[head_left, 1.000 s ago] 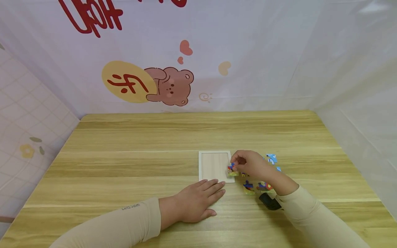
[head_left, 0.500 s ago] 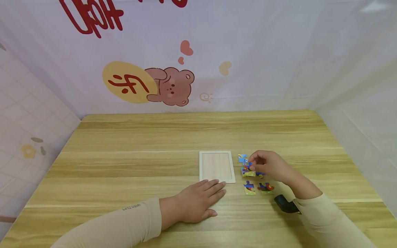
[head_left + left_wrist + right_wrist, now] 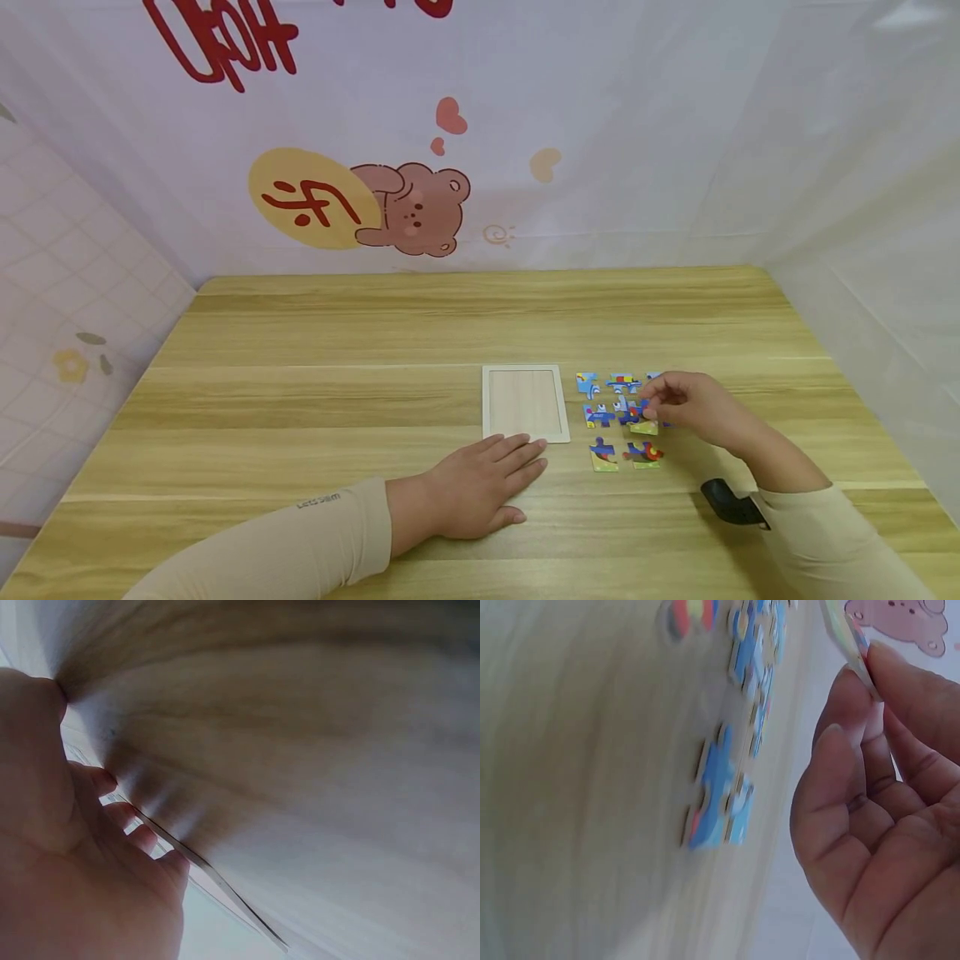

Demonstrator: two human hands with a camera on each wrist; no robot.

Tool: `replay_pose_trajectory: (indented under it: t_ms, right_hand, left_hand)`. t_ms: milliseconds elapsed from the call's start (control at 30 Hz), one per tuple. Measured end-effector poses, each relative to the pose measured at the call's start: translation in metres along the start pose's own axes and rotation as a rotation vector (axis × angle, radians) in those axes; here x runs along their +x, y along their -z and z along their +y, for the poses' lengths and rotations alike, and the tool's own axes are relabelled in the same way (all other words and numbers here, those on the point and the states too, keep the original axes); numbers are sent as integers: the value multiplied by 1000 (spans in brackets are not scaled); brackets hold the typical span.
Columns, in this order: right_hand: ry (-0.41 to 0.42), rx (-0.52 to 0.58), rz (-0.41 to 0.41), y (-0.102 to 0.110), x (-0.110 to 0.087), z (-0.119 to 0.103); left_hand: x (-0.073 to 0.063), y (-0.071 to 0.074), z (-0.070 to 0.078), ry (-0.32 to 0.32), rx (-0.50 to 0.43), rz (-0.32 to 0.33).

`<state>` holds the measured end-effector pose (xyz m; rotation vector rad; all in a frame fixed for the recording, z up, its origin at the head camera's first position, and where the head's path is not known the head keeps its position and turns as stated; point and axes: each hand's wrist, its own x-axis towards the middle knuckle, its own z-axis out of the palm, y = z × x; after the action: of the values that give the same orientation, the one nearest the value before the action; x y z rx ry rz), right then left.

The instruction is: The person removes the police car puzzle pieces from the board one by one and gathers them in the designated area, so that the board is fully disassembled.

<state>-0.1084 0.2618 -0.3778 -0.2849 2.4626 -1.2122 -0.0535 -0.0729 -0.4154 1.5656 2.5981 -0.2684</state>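
Note:
My right hand (image 3: 701,410) pinches a jigsaw puzzle piece (image 3: 642,427) between thumb and fingertips, raised over the loose pieces. In the right wrist view this puzzle piece (image 3: 846,636) shows tilted, nearly edge-on. Below it, several colourful puzzle pieces (image 3: 598,415) lie apart in rough rows; the hand hides part of those at the right. A pale wooden puzzle tray (image 3: 564,406) with a bare inside lies left of them. Palm down, my left hand (image 3: 480,487) rests with straight fingers on the table, its fingertips at the tray's near edge (image 3: 217,881).
The wood-grain table (image 3: 315,375) spreads wide to the left and behind the tray. A white curtain (image 3: 600,100) with a printed bear hangs along the back edge, with pale sheets at both sides. A black band (image 3: 731,504) sits under my right wrist.
My right hand has carried the pinched puzzle piece rightward, from over the tray's right edge to above the loose pieces, uncovering several of them. My left hand stays put.

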Motion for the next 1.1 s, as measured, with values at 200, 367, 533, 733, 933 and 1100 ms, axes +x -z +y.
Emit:
replay_pose_trajectory:
  t_ms: [200, 367, 533, 733, 933, 1100]
  right_hand:
    - [-25, -30, -5, 6, -7, 10]
    - [-39, -38, -24, 10, -11, 18]
    - [-56, -11, -67, 14, -16, 25]
    - [-33, -12, -126, 17, -19, 33]
    - [-40, -24, -147, 19, -21, 37]
    - [-76, -29, -137, 20, -23, 37]
  left_hand:
    - [0, 0, 0, 4, -5, -9]
    - [0, 0, 0, 7, -1, -9]
    - [0, 1, 1, 8, -4, -9]
    - [0, 0, 1, 9, -4, -8]
    - [0, 0, 0, 8, 0, -4]
    - [0, 0, 0, 5, -4, -3]
